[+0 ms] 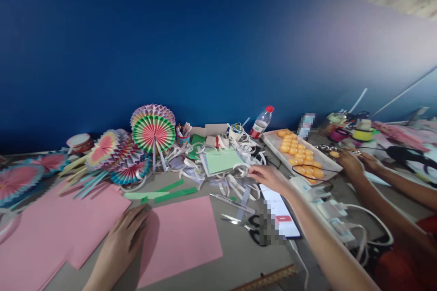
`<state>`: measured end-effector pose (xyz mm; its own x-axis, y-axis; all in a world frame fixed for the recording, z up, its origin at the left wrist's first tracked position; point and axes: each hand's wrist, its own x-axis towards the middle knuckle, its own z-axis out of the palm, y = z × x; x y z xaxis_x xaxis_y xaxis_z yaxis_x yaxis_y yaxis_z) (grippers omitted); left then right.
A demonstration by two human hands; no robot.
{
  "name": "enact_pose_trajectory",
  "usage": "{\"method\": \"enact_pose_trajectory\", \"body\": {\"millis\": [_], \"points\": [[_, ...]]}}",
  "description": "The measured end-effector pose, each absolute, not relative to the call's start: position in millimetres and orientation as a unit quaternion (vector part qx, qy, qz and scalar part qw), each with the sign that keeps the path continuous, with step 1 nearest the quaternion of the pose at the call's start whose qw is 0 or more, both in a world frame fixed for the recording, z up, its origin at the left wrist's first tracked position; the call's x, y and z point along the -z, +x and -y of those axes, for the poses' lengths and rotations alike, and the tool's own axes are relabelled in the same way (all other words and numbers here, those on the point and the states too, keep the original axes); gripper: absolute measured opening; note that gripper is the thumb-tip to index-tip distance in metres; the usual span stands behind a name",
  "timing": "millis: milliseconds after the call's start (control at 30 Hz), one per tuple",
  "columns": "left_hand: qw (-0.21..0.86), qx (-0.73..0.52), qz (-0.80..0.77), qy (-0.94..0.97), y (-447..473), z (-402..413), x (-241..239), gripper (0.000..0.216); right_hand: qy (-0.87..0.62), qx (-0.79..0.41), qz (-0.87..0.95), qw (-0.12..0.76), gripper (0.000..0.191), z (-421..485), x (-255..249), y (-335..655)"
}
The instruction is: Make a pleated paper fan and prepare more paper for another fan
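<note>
My left hand (128,229) lies flat on the table at the left edge of a pink paper sheet (184,236), fingers stretched out and holding nothing. My right hand (268,178) reaches into a tangle of white paper strips (227,182). Its fingers are drawn together at the tips, and what they hold, if anything, I cannot make out. Between the hands lie scissors (251,225) with black handles and a slim cutter-like tool (232,202). Green paper strips (175,194) lie above the pink sheet. A lit phone (285,218) rests below my right wrist.
More pink sheets (64,227) and folded paper fans (153,132) cover the left. At the back stands a red-capped bottle (262,122). On the right are a tray of orange balls (293,148), a power strip (327,211) and another person's hands (351,163). A ruler (269,277) lies in front.
</note>
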<state>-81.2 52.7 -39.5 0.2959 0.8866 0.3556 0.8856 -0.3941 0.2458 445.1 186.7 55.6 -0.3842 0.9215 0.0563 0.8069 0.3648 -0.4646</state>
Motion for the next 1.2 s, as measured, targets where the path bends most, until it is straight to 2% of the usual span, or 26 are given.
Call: {"method": "enact_pose_trajectory", "body": {"millis": [200, 467, 800, 1200], "points": [[0.01, -0.225, -0.552, 0.803, -83.0, -52.8, 42.4, 0.04, -0.538, -0.301, 0.744, 0.257, 0.04, -177.0, -54.1, 453.1], [0.005, -0.225, -0.552, 0.803, -82.8, -53.5, 40.1, 0.038, -0.534, -0.403, 0.655, 0.352, 0.047, -170.5, -59.3, 440.4], [0.013, -0.2, -0.561, 0.803, -79.9, -51.6, 36.4, 0.039, -0.513, -0.468, 0.608, 0.385, 0.043, -155.3, -85.1, 406.9], [0.019, -0.223, -0.548, 0.806, -76.0, -51.3, 30.0, 0.038, -0.49, -0.466, 0.628, 0.384, 0.033, -138.9, -105.8, 389.5]]}}
